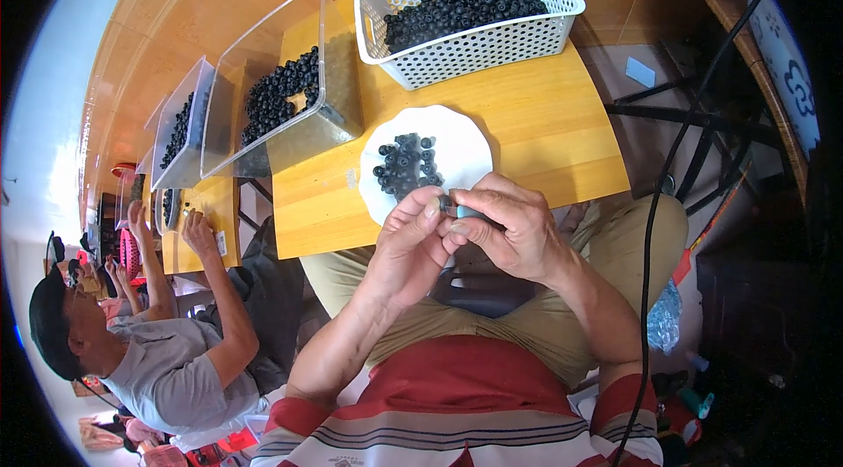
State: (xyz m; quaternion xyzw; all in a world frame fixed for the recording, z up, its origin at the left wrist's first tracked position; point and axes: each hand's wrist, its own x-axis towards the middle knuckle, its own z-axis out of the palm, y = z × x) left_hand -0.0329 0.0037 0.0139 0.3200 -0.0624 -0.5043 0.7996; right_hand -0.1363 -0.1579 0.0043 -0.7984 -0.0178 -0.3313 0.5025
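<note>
My left hand (411, 243) is closed, pinching a small dark round berry-like piece (445, 202) between thumb and fingertips. Close against it, my right hand (512, 225) has its fingers wrapped round a small tool with a light blue part (467, 212); its working end is hidden at the fingertips. Both hands meet over the near rim of a white scalloped plate (470, 137). On that plate lies a loose heap of the same dark round pieces (406, 164), which look like blueberries.
A white perforated basket (492, 52) of dark round pieces stands at the table's far side. Left of it is a clear plastic bin (338, 120) with more. A black cable (659, 203) hangs down on the right. A person in grey (176, 370) works at the left.
</note>
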